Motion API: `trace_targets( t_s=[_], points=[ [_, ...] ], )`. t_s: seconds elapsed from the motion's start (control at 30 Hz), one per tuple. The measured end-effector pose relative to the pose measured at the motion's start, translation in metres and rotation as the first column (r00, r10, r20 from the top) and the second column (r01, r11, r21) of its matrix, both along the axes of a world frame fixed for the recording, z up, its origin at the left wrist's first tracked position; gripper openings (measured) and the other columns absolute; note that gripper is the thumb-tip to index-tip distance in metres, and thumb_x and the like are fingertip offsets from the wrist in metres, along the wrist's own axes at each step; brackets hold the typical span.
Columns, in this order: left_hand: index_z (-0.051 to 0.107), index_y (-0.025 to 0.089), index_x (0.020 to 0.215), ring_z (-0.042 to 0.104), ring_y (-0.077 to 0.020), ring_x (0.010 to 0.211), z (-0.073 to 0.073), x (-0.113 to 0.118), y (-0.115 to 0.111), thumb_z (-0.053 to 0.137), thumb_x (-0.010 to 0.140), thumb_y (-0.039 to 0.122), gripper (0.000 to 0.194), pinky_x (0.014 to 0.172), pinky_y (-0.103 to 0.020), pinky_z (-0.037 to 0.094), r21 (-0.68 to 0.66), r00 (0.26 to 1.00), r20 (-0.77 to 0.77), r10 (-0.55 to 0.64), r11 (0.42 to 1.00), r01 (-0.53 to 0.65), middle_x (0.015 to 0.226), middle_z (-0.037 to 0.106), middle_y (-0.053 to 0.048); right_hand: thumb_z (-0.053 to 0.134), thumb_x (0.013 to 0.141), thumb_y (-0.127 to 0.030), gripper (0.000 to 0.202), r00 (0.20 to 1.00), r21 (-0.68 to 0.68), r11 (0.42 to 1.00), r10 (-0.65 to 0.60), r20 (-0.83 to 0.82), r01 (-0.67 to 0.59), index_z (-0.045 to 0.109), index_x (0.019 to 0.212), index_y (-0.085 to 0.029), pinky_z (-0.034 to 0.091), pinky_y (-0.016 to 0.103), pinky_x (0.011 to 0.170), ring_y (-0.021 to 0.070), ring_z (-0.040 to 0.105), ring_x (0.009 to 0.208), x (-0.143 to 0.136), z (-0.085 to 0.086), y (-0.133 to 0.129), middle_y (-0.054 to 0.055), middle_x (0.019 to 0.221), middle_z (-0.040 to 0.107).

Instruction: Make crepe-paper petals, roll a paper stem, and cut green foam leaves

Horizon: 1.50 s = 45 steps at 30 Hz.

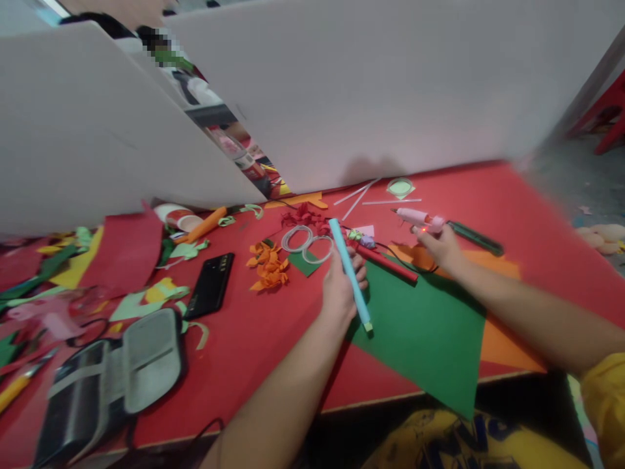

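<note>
A light blue paper tube (350, 274) was gripped in the closed left hand (342, 286) above the green sheet (424, 332), while a pink glue gun (418, 218) was grasped by the right hand (439, 246) on the red table (273, 339). One orange paper flower (267, 265) and one red flower (306, 216) lay finished near two clear rings (307, 244); the tube was judged not yet glued to anything.

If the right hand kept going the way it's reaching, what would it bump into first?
The right hand already touches the pink glue gun, so that comes first. Beyond it lie white sticks and then the white board, though depth is hard to judge.
</note>
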<state>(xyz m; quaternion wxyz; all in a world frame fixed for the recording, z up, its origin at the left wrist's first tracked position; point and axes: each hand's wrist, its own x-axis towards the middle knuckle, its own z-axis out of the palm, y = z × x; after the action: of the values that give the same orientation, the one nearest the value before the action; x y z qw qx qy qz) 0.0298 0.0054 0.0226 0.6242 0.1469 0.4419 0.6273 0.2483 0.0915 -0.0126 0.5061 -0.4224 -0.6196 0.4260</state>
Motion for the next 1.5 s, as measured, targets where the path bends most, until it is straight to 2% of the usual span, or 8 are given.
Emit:
trace_targets(
  t_s=[0.17,0.3,0.5,0.67,0.9,1.13,1.33,1.5],
  points=[
    [0.056,0.021,0.087,0.038,-0.0059,0.042,0.001,-0.001,-0.001,0.057,0.101,0.069,0.05,0.036,-0.015,0.032,0.073,0.999,-0.001,0.038,0.997,-0.038,0.063,0.041,0.008,0.074,0.088,-0.062,0.05,0.997,-0.007,0.998,-0.07,-0.017,0.07,0.077,0.116,-0.021,0.065,0.044,0.082,0.0321,0.075,0.101,0.0,0.0,0.004,0.011,0.095,0.081],
    [0.055,0.021,0.083,0.038,-0.006,0.043,0.002,-0.001,-0.003,0.059,0.099,0.07,0.052,0.037,-0.016,0.035,0.089,1.0,-0.001,0.012,0.996,-0.012,0.066,0.043,0.007,0.073,0.089,-0.063,0.049,0.998,-0.004,0.998,-0.064,-0.006,0.064,0.076,0.116,-0.022,0.065,0.044,0.082,0.0316,0.076,0.1,0.0,0.0,0.005,0.011,0.095,0.08],
    [0.054,0.021,0.086,0.035,-0.006,0.041,0.003,-0.003,-0.003,0.05,0.105,0.067,0.05,0.034,-0.014,0.027,0.05,0.999,0.045,-0.003,0.999,0.001,0.065,0.04,0.007,0.073,0.091,-0.06,0.045,0.999,-0.011,0.999,-0.051,-0.001,0.051,0.074,0.116,-0.023,0.065,0.043,0.079,0.0301,0.075,0.095,0.001,0.002,0.004,0.01,0.093,0.079],
    [0.054,0.021,0.086,0.035,-0.0071,0.04,0.002,-0.002,0.0,0.044,0.108,0.065,0.05,0.035,-0.016,0.031,0.033,0.998,0.018,0.055,0.998,-0.056,0.063,0.04,0.007,0.076,0.088,-0.062,0.045,0.998,-0.043,0.997,-0.063,-0.018,0.062,0.073,0.111,-0.023,0.064,0.039,0.073,0.0283,0.074,0.089,0.001,0.003,0.002,0.008,0.085,0.076],
    [0.053,0.021,0.086,0.032,-0.0074,0.038,0.008,-0.001,-0.001,0.03,0.112,0.058,0.051,0.034,-0.016,0.025,0.002,0.996,0.077,0.037,0.999,-0.037,0.062,0.038,0.007,0.073,0.091,-0.061,0.044,0.999,-0.029,0.999,-0.044,0.003,0.045,0.075,0.115,-0.024,0.063,0.041,0.074,0.03,0.074,0.094,0.001,0.002,0.003,0.01,0.088,0.077],
    [0.053,0.021,0.084,0.034,-0.0067,0.041,0.004,-0.004,-0.001,0.045,0.108,0.063,0.05,0.035,-0.015,0.026,0.087,0.997,0.07,-0.018,0.996,0.012,0.064,0.039,0.007,0.068,0.093,-0.054,0.047,1.0,0.008,1.0,0.025,-0.007,-0.025,0.075,0.127,-0.022,0.063,0.044,0.088,0.0316,0.073,0.111,0.001,0.007,0.003,0.013,0.117,0.079],
    [0.046,0.02,0.075,0.034,-0.0067,0.043,0.0,-0.004,-0.001,0.052,0.105,0.063,0.053,0.037,-0.016,0.031,0.159,0.997,0.036,-0.07,0.985,0.064,0.064,0.038,0.007,0.07,0.093,-0.055,0.045,1.0,-0.011,1.0,-0.014,0.027,0.014,0.076,0.124,-0.023,0.064,0.044,0.082,0.0327,0.074,0.106,0.002,0.002,0.004,0.011,0.102,0.08],
    [0.047,0.02,0.075,0.035,-0.0063,0.043,-0.004,-0.005,0.0,0.053,0.105,0.062,0.052,0.037,-0.016,0.03,0.164,0.997,0.032,-0.071,0.984,0.065,0.067,0.04,0.006,0.071,0.092,-0.055,0.045,1.0,-0.002,1.0,-0.017,0.016,0.017,0.077,0.122,-0.023,0.064,0.045,0.083,0.0328,0.074,0.104,0.002,-0.002,0.005,0.012,0.102,0.08]
  ],
)
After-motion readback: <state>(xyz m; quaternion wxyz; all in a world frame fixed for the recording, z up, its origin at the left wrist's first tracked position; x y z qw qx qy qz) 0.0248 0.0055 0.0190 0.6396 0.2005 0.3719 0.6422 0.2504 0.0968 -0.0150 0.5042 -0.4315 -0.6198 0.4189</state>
